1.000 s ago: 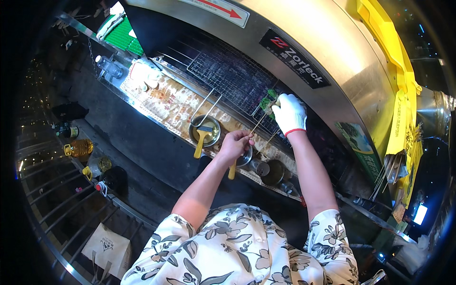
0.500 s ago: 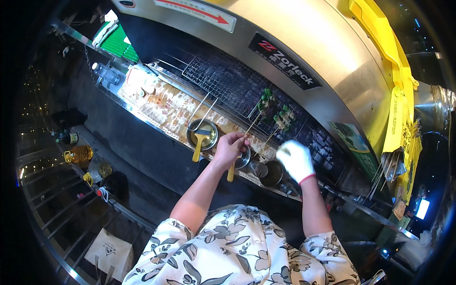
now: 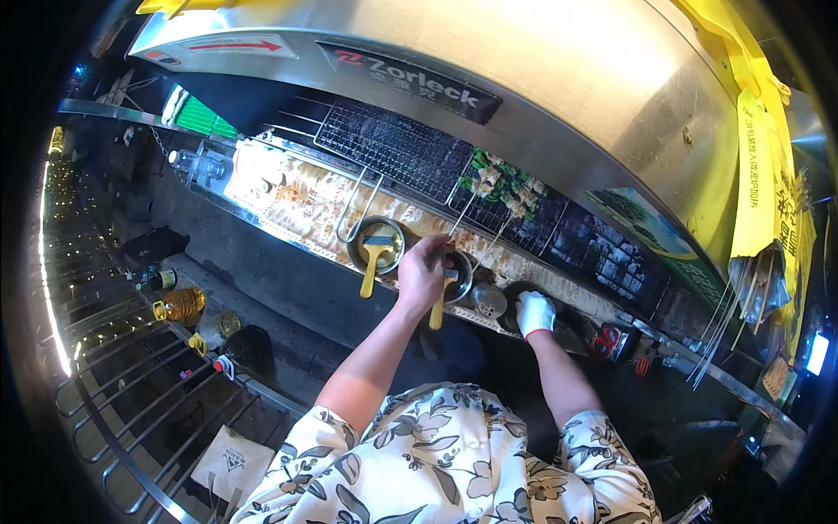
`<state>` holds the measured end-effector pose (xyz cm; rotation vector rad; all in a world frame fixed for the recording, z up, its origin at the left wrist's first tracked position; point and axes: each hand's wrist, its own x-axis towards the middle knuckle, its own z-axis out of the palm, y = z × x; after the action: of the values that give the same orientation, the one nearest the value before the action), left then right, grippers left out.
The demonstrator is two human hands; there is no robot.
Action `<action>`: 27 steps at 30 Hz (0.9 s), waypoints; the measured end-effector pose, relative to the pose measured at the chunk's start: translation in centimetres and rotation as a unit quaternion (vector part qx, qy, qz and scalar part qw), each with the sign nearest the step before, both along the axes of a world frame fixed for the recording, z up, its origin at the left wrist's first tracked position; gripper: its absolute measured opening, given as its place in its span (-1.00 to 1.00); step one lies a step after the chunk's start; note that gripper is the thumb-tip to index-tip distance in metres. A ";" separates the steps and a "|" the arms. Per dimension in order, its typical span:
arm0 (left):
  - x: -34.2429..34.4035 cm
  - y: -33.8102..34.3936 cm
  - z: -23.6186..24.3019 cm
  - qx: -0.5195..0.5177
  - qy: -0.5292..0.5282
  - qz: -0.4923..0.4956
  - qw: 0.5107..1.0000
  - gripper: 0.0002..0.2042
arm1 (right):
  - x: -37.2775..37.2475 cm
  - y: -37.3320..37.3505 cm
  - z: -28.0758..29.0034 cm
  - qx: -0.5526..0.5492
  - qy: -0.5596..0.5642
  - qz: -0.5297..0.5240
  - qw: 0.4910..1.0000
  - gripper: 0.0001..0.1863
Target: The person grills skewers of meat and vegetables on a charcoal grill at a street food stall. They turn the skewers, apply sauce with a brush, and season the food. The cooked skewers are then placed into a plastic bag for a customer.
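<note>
“So, what does the bare left hand (image 3: 424, 272) have?”

“Its fingertips are together, clamped on the stick of a skewer (image 3: 463, 212). From that hand the stick runs toward one o'clock, where its green-and-white food (image 3: 480, 179) lies at the edge of the wire mesh (image 3: 384, 140).”

“Just one?”

“No, a second skewer (image 3: 522, 199) lies close beside it, at two o'clock from the same hand, its stick pointing back toward seven over the patterned counter (image 3: 301, 190).”

“And the right hand (image 3: 535, 313)?”

“White-gloved, at four o'clock from the left one, over a dark bowl (image 3: 511, 293). I can't tell whether its fingers are apart or together, or whether they hold anything.”

“What's around them?”

“At ten o'clock from the left hand, a metal pot (image 3: 353, 251) with a yellow-handled brush (image 3: 371, 269) in it; at five, another brush (image 3: 438, 306). From the glove, a shaker (image 3: 491, 302) stands at nine, and well away at two hangs a yellow bag (image 3: 756, 188), thin sticks (image 3: 716, 327) poking out below.”
</note>
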<state>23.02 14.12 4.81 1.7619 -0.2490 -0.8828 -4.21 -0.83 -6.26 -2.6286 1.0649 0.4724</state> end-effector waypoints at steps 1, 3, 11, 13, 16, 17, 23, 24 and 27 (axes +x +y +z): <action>-0.2 0.0 -0.2 0.000 0.011 0.006 1.000 -0.73 | -0.4 -0.1 0.7 0.016 -0.024 -0.029 0.999 -0.86; -0.6 -0.2 -0.3 0.001 0.010 0.016 1.000 -0.73 | -0.8 -0.2 3.3 0.042 -0.061 -0.069 0.995 -0.82; -0.1 0.3 -0.4 0.010 -0.004 0.002 1.000 -0.72 | 11.7 -4.3 20.6 0.174 -0.292 -0.111 0.934 -0.76; 0.2 0.3 0.0 0.014 0.002 0.007 1.000 -0.72 | 17.5 -6.9 20.9 0.148 -0.292 -0.059 0.943 -0.70; 0.1 0.1 -0.2 0.013 0.015 0.006 1.000 -0.72 | 24.9 -10.4 18.9 0.052 -0.231 0.001 0.971 -0.62; 0.0 0.2 -0.7 0.011 0.007 0.003 1.000 -0.71 | 26.3 -11.6 16.8 0.026 -0.233 0.008 0.972 -0.62; 0.0 1.0 -2.0 0.012 -0.008 -0.009 1.000 -0.72 | 29.3 -12.3 15.1 0.031 -0.143 0.031 0.989 -0.69; 0.0 1.0 -2.3 0.011 -0.010 -0.009 1.000 -0.72 | 29.1 -12.6 15.3 0.025 -0.124 0.035 0.991 -0.70; 0.3 1.2 -2.3 0.004 -0.005 -0.002 1.000 -0.72 | 28.3 -12.1 16.7 0.007 -0.083 0.051 0.995 -0.73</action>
<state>23.34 15.33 2.47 1.7749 -0.2560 -0.8804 24.12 -12.91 10.44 -2.6647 0.8770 0.2751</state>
